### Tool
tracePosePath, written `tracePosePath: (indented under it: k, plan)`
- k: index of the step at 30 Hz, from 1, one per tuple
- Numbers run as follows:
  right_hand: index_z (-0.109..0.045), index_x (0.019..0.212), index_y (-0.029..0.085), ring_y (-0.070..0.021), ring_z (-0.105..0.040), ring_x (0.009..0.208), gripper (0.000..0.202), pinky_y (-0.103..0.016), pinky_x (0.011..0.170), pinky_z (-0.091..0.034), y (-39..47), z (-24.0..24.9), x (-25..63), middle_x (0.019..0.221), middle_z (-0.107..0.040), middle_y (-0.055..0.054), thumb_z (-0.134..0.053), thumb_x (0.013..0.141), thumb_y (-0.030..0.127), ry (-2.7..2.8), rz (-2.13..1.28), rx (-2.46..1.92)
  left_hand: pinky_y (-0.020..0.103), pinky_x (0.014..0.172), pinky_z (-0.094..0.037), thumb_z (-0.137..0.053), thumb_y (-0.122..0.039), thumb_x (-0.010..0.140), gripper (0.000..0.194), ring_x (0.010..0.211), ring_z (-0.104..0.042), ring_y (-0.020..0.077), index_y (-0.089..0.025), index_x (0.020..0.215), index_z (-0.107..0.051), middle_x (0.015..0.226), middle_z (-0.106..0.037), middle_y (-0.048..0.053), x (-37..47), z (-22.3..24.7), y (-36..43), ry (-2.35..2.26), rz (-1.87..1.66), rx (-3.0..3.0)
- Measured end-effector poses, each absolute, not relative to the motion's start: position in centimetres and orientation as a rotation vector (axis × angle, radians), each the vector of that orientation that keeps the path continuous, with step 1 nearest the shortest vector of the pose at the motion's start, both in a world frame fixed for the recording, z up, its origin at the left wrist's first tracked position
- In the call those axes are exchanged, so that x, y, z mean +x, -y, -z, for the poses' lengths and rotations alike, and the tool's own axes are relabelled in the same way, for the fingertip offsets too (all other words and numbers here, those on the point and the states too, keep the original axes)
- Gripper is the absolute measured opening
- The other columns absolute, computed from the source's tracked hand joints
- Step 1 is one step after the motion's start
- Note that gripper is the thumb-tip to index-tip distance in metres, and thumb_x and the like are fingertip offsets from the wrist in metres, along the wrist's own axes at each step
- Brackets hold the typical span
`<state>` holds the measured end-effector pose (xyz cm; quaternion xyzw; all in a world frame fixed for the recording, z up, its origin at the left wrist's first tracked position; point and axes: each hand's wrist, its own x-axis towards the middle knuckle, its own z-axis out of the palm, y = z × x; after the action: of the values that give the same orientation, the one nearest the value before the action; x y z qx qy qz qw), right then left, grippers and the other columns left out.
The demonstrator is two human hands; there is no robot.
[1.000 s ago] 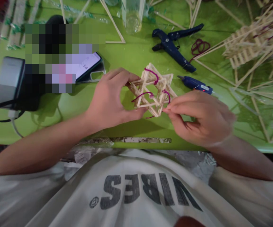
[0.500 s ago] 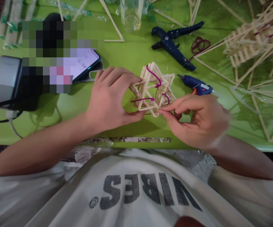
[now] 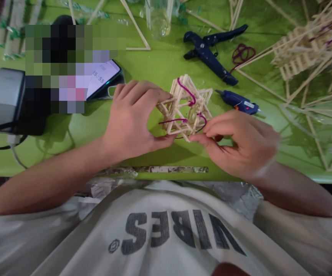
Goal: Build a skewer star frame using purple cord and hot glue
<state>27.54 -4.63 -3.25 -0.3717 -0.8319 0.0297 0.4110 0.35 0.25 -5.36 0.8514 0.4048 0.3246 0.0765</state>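
Observation:
A star-shaped frame of thin wooden sticks (image 3: 180, 97) stands over the table in front of me, with lengths of purple string (image 3: 187, 91) tied on it. My left hand (image 3: 134, 119) grips the star's left side between thumb and fingers. At its lower right point, my right hand (image 3: 237, 143) is closed in a pinch, the thumb tip touching the stick end. A loop of the string runs to these fingertips and seems held there; the exact grip is partly hidden.
Beyond the star lies a dark blue cutter (image 3: 208, 57), beside coiled purple string (image 3: 243, 53). A blue glue gun (image 3: 239, 102) rests near my right hand. Stick structures (image 3: 298, 57) crowd the right. Leftward are a phone (image 3: 105, 80) and power bank (image 3: 6, 97); a clear cup (image 3: 158, 23) stands behind.
My right index finger has drawn back slightly up and right from the star's lower point, while the thumb stays near it. The left hand and the star hold almost still.

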Motion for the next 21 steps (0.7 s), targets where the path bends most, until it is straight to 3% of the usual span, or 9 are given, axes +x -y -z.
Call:
tracePosePath:
  k: [3,9,16,21]
  plan:
    - [-0.073,0.099,0.027,-0.0185,-0.067,0.062,0.022,-0.038,0.056,-0.049,4.46,3.01,28.06,0.079,-0.077,0.0,-0.09,0.098,0.041,2.166,0.055,-0.889,0.053,0.101,-0.056,-0.081,-0.062,0.085,0.057,0.116,-0.075,0.0334,-0.025,0.126,-0.072,0.124,-0.082,0.009,0.35,4.97,-0.42,-1.223,-0.965,2.459]
    - [-0.081,0.11,0.028,-0.0173,-0.065,0.061,0.023,-0.038,0.053,-0.042,4.36,2.83,28.39,0.078,-0.079,-0.001,-0.081,0.104,0.05,2.215,0.125,-0.868,0.051,0.093,-0.062,-0.085,-0.054,0.086,0.047,0.108,-0.077,0.0286,-0.03,0.122,-0.069,0.115,-0.081,0.005,0.2,4.37,-0.69,-1.201,-0.947,2.358]
    - [-0.081,0.119,0.019,-0.0175,-0.065,0.065,0.034,-0.039,0.053,-0.041,4.27,3.15,28.27,0.082,-0.079,-0.003,-0.083,0.101,0.047,2.229,0.142,-0.817,0.05,0.094,-0.062,-0.083,-0.059,0.085,0.056,0.11,-0.078,0.0307,-0.021,0.124,-0.073,0.116,-0.081,0.008,0.21,4.61,-0.57,-1.2,-0.963,2.414]
    - [-0.079,0.122,0.022,-0.0181,-0.066,0.066,0.029,-0.039,0.054,-0.044,4.46,2.84,28.4,0.084,-0.079,-0.002,-0.083,0.101,0.043,2.288,0.118,-0.858,0.047,0.098,-0.06,-0.076,-0.067,0.092,0.058,0.113,-0.077,0.0289,-0.022,0.127,-0.072,0.12,-0.081,0.007,0.1,4.96,-0.54,-1.182,-0.972,2.457]
